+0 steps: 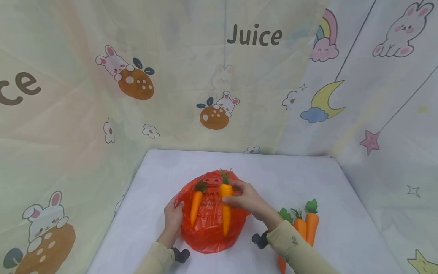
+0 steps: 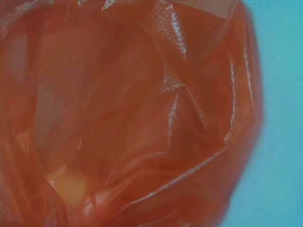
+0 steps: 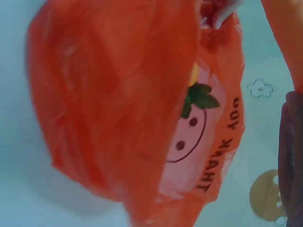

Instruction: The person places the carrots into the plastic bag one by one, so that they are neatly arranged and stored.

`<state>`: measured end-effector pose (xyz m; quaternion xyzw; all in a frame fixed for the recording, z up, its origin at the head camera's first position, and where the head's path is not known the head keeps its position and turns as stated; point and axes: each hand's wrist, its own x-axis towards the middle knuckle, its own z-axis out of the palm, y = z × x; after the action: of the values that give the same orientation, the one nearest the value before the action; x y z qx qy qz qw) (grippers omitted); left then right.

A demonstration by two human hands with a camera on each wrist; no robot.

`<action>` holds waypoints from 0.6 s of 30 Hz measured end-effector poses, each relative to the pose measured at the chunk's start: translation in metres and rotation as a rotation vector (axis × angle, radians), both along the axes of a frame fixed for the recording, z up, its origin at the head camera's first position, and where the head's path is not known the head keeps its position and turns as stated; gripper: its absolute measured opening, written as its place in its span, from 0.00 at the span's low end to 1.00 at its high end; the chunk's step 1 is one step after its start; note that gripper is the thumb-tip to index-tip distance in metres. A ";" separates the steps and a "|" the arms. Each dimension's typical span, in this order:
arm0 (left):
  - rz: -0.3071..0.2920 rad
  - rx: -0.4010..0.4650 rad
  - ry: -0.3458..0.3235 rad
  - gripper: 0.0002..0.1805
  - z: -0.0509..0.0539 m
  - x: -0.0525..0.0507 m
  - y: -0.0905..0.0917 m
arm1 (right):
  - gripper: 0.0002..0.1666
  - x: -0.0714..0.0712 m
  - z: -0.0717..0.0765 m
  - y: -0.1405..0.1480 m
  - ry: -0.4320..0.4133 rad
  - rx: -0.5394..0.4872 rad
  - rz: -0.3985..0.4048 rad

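Note:
A red plastic bag [image 1: 208, 241] lies in the middle of the table, its mouth spread. My left hand [image 1: 173, 217] grips the bag's left edge. Between the thumb and fingers of my right hand [image 1: 247, 199] is a carrot [image 1: 226, 219], pinched near its leafy top and held over the bag. Another carrot [image 1: 195, 207] lies in the bag, at the left; its green leaves [image 3: 201, 97] show past the bag's rim in the right wrist view. Red film fills the left wrist view, with a pale orange patch [image 2: 71, 184] behind it, too blurred to name.
Several carrots [image 1: 311, 224] lie together on the white table [image 1: 345, 213] at the right, partly behind my right sleeve [image 1: 297, 247]. A black camera mount [image 1: 181, 255] sits at each wrist. Printed cloth [image 1: 184, 125] hangs around the table's back and sides.

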<state>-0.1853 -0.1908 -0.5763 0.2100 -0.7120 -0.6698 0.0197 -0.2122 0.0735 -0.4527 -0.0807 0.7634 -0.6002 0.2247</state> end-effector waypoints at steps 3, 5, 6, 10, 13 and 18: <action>-0.002 0.003 -0.006 0.26 0.000 -0.001 0.001 | 0.44 -0.001 0.008 -0.011 0.006 0.009 0.016; -0.001 0.007 -0.011 0.26 -0.001 -0.001 0.000 | 0.44 -0.002 0.012 -0.018 -0.005 0.014 0.021; 0.001 0.008 -0.012 0.26 -0.001 -0.001 0.001 | 0.43 -0.003 0.014 -0.022 -0.011 0.020 0.017; 0.001 0.011 -0.007 0.27 -0.001 -0.002 0.001 | 0.44 -0.009 0.017 -0.033 -0.042 -0.026 -0.017; 0.004 0.014 -0.006 0.27 -0.001 -0.002 0.000 | 0.47 -0.014 0.012 -0.040 -0.064 -0.075 -0.056; 0.008 0.025 -0.009 0.26 -0.002 -0.002 0.000 | 0.50 -0.024 -0.008 -0.049 -0.119 -0.088 -0.140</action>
<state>-0.1871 -0.1910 -0.5780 0.2162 -0.7029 -0.6774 0.0168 -0.2363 0.0247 -0.4610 -0.0013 0.7253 -0.6511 0.2235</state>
